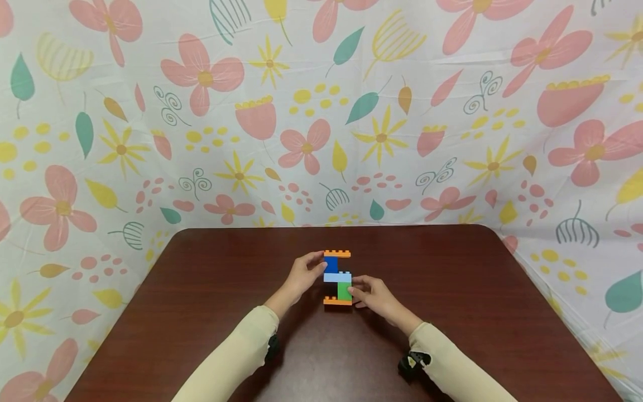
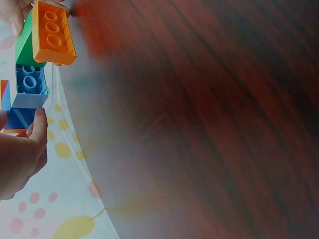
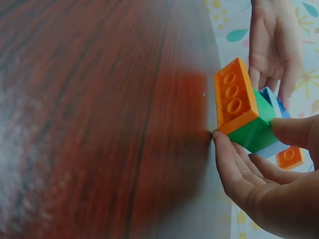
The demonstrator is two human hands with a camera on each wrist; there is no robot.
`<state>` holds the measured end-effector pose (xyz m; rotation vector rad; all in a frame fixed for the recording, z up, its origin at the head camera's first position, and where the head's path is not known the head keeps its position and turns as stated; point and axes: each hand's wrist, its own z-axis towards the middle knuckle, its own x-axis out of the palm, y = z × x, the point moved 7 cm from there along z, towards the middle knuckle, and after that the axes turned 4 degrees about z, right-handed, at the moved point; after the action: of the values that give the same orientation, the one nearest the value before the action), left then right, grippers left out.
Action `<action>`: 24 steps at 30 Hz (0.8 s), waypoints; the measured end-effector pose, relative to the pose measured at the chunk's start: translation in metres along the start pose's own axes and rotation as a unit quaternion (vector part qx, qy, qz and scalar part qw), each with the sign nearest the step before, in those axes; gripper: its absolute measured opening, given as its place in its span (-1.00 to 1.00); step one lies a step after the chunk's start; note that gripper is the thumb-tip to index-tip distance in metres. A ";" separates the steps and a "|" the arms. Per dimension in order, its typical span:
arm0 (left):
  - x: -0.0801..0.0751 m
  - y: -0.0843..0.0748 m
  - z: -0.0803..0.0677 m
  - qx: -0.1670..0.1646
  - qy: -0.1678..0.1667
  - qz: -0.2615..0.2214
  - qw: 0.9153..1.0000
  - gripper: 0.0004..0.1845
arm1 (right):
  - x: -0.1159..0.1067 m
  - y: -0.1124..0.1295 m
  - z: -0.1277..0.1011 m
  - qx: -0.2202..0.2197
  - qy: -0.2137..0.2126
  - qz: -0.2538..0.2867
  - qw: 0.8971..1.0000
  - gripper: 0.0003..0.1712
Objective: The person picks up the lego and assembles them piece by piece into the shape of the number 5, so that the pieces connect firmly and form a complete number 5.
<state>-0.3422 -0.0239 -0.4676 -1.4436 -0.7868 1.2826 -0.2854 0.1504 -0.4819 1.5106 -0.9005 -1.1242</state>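
Five joined toy bricks form an S-like stack in front of me. From the top, an orange brick (image 1: 336, 254) sits over a blue brick (image 1: 330, 264), then a light blue brick (image 1: 336, 277), a green brick (image 1: 344, 291) and a lower orange brick (image 1: 337, 302). Thumb and fingers of my left hand (image 1: 303, 273) pinch the blue brick from the left. On the other side, my right hand (image 1: 375, 297) pinches the green brick. Both wrist views show the hollow underside of the lower orange brick (image 2: 53, 32), lifted off the table.
A dark reddish-brown table (image 1: 427, 251) with rounded far corners lies beneath the hands. Behind it and along both sides hangs a white cloth (image 1: 301, 190) printed with flowers and leaves. Each sleeve has a black wrist camera (image 1: 413, 363) at its cuff.
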 end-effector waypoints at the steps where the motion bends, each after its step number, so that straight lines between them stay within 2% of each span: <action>1: 0.000 0.001 0.000 -0.001 0.002 -0.001 1.000 -0.55 | 0.001 0.005 -0.002 -0.001 0.000 0.001 1.000 -0.51; 5: 0.001 0.002 0.000 -0.011 0.005 0.002 1.000 -0.56 | 0.003 0.021 -0.011 -0.001 0.003 -0.003 1.000 -0.53; 7: 0.001 0.002 0.000 -0.015 0.006 0.000 1.000 -0.56 | 0.003 0.021 -0.012 -0.001 0.003 -0.006 1.000 -0.53; 16: 0.002 0.007 -0.002 -0.017 0.010 -0.005 1.000 -0.55 | -0.001 -0.010 0.002 -0.008 -0.021 -0.022 1.000 -0.50; 24: 0.002 0.009 0.000 -0.038 0.011 0.000 0.999 -0.53 | -0.003 -0.012 0.005 -0.006 -0.037 -0.022 0.999 -0.49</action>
<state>-0.3430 -0.0244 -0.4766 -1.5147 -0.8298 1.2464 -0.2910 0.1541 -0.4930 1.4939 -0.9141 -1.2227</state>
